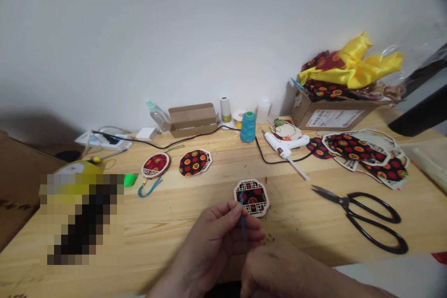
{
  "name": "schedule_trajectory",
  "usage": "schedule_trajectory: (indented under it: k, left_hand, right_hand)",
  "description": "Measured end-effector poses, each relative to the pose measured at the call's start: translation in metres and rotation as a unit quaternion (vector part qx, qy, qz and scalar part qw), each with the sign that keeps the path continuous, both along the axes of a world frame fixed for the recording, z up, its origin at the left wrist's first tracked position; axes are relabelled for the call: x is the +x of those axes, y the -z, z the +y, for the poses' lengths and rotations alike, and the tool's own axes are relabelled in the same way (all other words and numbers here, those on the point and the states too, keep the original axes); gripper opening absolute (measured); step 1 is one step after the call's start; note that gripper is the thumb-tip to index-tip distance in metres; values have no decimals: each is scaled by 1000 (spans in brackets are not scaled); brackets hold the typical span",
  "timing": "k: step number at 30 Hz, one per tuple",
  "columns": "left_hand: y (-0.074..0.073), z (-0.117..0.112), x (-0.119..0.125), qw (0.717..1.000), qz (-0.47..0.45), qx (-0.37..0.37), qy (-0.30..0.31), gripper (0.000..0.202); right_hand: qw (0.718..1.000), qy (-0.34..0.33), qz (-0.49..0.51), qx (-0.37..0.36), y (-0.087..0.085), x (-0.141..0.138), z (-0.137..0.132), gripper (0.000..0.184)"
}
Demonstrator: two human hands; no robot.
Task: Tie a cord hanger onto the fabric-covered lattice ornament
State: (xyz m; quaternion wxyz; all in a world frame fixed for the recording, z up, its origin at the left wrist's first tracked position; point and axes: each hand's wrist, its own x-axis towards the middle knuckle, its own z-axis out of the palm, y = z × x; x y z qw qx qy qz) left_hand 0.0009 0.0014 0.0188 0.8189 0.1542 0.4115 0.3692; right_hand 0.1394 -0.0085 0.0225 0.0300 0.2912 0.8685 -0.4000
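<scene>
My left hand pinches a thin teal cord between thumb and forefinger, its other fingers curled loosely below. A short end of the cord sticks up past the pinch. Downward, the cord runs to my right hand, which is closed around its lower part; those fingertips are mostly hidden. Just beyond my left fingertips lies a flat ornament with a pale lattice frame over dark red-patterned fabric. The cord's upper end overlaps it in view.
Black-handled scissors lie at right, near a white glue gun. A teal thread spool stands behind. Fabric-covered pieces are piled at right before a cardboard box. Finished-looking ornaments lie at left.
</scene>
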Motion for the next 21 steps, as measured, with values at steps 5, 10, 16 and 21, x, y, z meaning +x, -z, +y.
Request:
schedule_trajectory:
  k: [5,10,16,21]
  left_hand:
    - [4,2,1,999,-15,-9,-30,13]
    - [7,3,2,999,-27,-9,-35,12]
    - [5,1,2,999,17,5,-34,14]
    - [4,1,1,999,23,0,-36,16]
  right_hand:
    - [998,-62,-5,-11,16,-5,0,16]
    - [994,-97,-54,-4,6,-11,2,12]
    - [999,-44,18,8,10,-6,0,9]
    - [998,-17,54,-9,12,-4,-2,10]
